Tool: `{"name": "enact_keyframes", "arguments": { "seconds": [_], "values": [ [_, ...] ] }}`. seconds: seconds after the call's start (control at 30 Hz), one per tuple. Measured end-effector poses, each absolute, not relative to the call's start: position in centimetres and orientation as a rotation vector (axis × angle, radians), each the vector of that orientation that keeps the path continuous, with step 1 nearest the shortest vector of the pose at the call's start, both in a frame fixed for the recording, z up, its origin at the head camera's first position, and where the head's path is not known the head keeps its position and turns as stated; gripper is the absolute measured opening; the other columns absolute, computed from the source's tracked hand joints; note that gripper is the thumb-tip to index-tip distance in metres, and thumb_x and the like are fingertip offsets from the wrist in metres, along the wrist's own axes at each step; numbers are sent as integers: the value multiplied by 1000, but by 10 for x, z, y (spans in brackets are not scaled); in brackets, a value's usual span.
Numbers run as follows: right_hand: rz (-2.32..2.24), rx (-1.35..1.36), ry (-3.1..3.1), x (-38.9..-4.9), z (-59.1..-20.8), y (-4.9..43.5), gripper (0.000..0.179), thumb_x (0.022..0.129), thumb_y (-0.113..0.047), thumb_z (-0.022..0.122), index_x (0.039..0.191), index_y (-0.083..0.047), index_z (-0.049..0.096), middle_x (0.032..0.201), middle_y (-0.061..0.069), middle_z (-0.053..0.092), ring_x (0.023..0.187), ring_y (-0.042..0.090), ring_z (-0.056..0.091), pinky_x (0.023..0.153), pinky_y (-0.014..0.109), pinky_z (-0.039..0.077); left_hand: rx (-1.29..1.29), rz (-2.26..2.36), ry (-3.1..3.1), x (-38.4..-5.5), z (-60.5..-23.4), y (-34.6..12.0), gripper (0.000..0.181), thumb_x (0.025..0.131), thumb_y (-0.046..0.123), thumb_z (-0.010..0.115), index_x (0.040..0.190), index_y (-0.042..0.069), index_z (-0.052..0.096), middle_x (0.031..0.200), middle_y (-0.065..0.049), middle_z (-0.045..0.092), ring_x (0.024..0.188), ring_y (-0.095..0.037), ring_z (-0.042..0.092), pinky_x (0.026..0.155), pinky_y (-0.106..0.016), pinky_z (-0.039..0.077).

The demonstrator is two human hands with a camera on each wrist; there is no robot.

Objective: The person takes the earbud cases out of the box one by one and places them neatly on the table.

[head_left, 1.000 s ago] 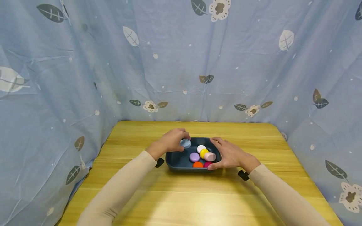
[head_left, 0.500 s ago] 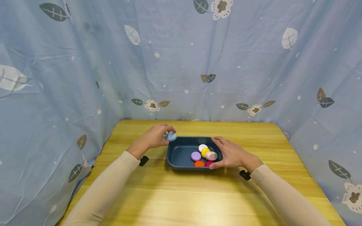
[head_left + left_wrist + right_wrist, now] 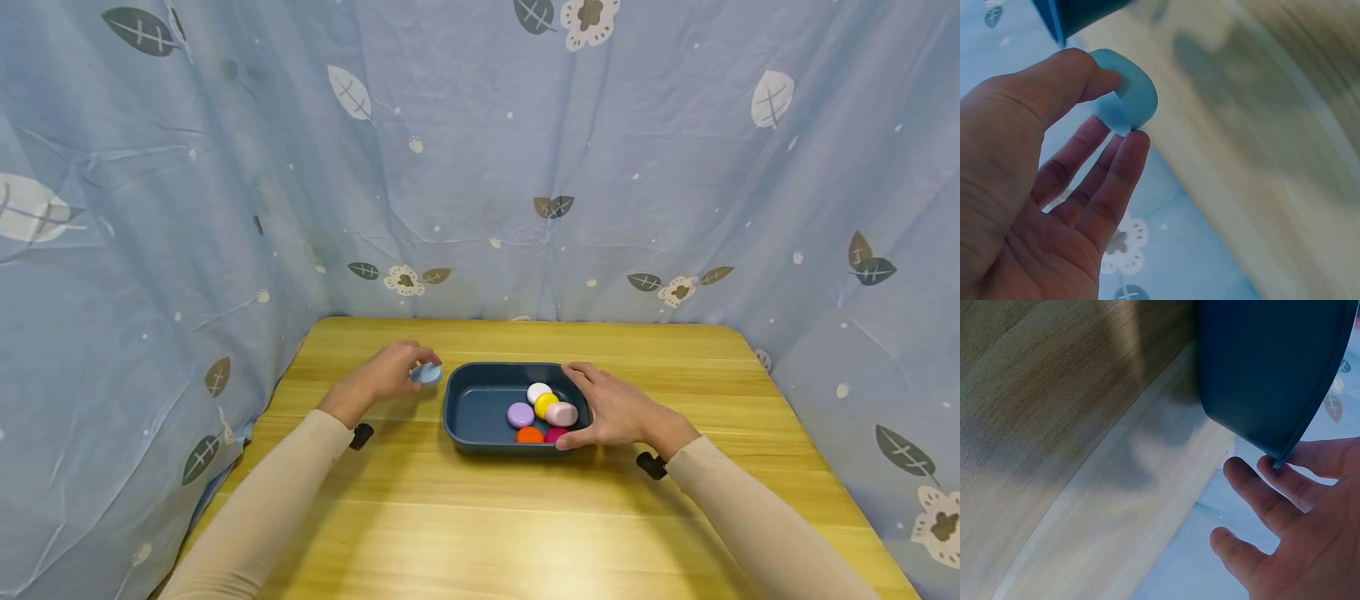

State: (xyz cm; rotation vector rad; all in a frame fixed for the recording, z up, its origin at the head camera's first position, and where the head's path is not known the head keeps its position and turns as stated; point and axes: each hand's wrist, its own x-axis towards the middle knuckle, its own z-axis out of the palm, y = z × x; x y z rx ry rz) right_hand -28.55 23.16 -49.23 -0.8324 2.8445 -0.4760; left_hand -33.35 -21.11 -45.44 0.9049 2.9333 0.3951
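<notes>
The left hand (image 3: 384, 374) has carried the blue disc (image 3: 428, 375), pinched in its grip, out beyond the tray (image 3: 480, 410) toward the worktop's (image 3: 480, 508) left edge, leaving 6 visible pieces (image 3: 521, 415) inside; the right hand's (image 3: 615, 408) grip, spread wide, touches the rim.

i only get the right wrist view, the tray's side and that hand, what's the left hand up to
Observer: In the head view, the left hand pinches a light blue disc outside the tray, to its left.
Operator: anything inside the tray
Observer: Six pieces show: white, yellow, pale pink, lilac, orange and crimson.
Operator: which of those sits furthest left
Observer: The lilac one, near the middle of the tray.
</notes>
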Motion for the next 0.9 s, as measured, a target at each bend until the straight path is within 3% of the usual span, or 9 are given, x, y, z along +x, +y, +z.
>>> {"name": "enact_keyframes", "arguments": {
  "seconds": [0.37,0.63,0.9],
  "values": [
    [-479,-849,2840,-287,-493,233,142,83,-94,81,184,-7,32,187,18,38,162,50,54,130,72,49,901,393,2793,-337,-474,-218,45,98,-7,84,141,6,81,139,-12,83,132,-34,77,118,-52,63],
    [-518,-879,2819,-288,-494,239,141,86,-87,85,185,-4,28,189,20,34,165,50,52,129,71,50,913,427,2752,-336,-478,-218,44,98,-9,82,140,5,82,142,-11,83,136,-37,77,118,-52,64],
    [-568,-869,2748,-289,-486,244,142,87,-81,90,187,-9,20,193,19,27,165,51,51,125,73,52,853,435,2799,-331,-466,-217,52,104,3,83,155,9,74,152,-15,74,137,-40,73,116,-54,63]
  ]
}}
